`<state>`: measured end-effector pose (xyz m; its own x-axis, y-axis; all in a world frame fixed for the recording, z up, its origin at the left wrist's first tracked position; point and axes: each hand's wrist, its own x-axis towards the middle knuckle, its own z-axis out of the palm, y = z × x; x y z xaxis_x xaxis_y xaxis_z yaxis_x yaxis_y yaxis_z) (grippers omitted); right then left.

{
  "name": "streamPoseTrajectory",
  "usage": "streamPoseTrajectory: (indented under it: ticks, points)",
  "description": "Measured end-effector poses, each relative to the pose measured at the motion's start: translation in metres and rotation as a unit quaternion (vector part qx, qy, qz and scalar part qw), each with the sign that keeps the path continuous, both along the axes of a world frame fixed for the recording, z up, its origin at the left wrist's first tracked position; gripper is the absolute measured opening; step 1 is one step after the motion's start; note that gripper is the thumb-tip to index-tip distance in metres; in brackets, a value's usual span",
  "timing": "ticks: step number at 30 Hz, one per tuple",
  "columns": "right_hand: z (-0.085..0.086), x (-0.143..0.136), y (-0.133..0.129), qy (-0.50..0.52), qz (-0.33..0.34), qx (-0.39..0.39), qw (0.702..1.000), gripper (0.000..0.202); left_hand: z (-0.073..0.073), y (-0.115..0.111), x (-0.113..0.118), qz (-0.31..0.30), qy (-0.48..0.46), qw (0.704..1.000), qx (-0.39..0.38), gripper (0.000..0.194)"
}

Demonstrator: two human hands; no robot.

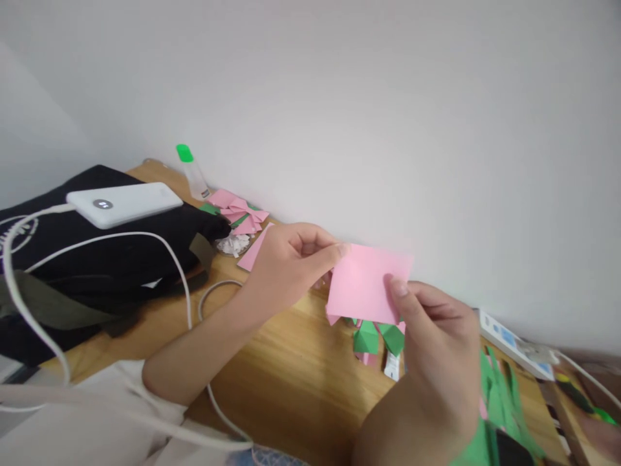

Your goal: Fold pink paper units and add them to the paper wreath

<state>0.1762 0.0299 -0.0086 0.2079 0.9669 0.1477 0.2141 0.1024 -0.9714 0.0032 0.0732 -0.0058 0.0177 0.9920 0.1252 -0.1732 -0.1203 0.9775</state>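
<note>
A square pink sheet of paper is held up above the wooden table. My left hand pinches its upper left corner between thumb and fingers. With the thumb on its face, my right hand grips the sheet's right side. Behind and below the sheet, green folded paper pieces and bits of pink paper lie on the table, partly hidden. A small white tube-like thing shows near my right wrist. More pink paper lies beyond my left hand.
At the left, a white power bank with a cable rests on a black bag. A green-capped glue bottle stands by the wall, near pink folded papers. To the right are green paper strips and a white power strip.
</note>
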Motion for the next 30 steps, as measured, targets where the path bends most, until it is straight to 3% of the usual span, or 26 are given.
streamPoseTrajectory:
  ticks: [7, 10, 14, 17, 20, 23, 30]
  points:
    - [0.001, -0.003, 0.001, -0.039, -0.014, 0.040, 0.998, 0.026, 0.001, 0.001, -0.001, -0.004, 0.026, 1.000, 0.017, 0.016]
    - [0.001, 0.003, -0.001, -0.052, 0.000, 0.039, 0.998, 0.027, 0.000, 0.003, -0.007, -0.055, 0.024, 0.998, 0.030, 0.014]
    - [0.007, 0.010, -0.002, -0.072, 0.167, -0.041, 0.982, 0.033, 0.000, 0.004, -0.020, -0.246, 0.089, 0.964, 0.054, 0.013]
    - [0.011, 0.007, -0.001, -0.093, 0.264, -0.040, 0.959, 0.036, 0.000, 0.003, -0.022, -0.317, 0.188, 0.927, 0.071, 0.014]
    - [0.011, 0.003, 0.000, -0.105, 0.303, -0.029, 0.947, 0.039, -0.001, 0.001, -0.016, -0.322, 0.239, 0.912, 0.086, 0.017]
    - [0.008, 0.001, -0.001, -0.114, 0.303, -0.026, 0.946, 0.038, -0.001, -0.001, -0.012, -0.300, 0.228, 0.922, 0.090, 0.018]
    - [0.008, 0.000, -0.004, -0.087, 0.219, -0.007, 0.972, 0.033, 0.006, -0.005, -0.017, -0.186, 0.152, 0.967, 0.087, 0.031]
